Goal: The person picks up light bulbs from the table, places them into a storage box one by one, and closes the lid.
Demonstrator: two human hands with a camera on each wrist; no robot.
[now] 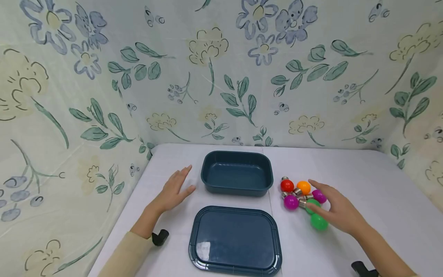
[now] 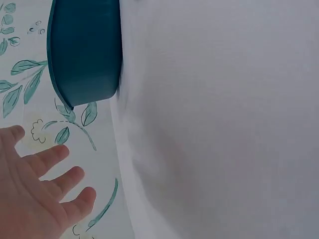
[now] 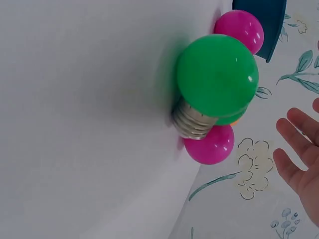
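My left hand (image 1: pixel 174 192) hovers beside the left end of a dark blue rectangular container (image 1: pixel 237 190), fingers spread and holding nothing. In the left wrist view the same hand (image 2: pixel 42 184) shows loosely extended fingers below the container's end (image 2: pixel 87 55). Over at the right, my right hand (image 1: pixel 340 209) reaches over a cluster of coloured light bulbs, its fingers apart and nothing held. The cluster has a red bulb (image 1: pixel 287 186), an orange bulb (image 1: pixel 303 187), two magenta bulbs (image 1: pixel 291 202) and two green bulbs (image 1: pixel 318 222). Thumb and fingers partly overlap one green bulb in the head view.
A dark blue lid (image 1: pixel 237 240) lies flat in front of the container on the white-covered table (image 1: pixel 373 184). Floral fabric (image 1: pixel 207 96) hangs behind the table and along its sides. Black wrist mounts (image 1: pixel 160 237) show at both forearms.
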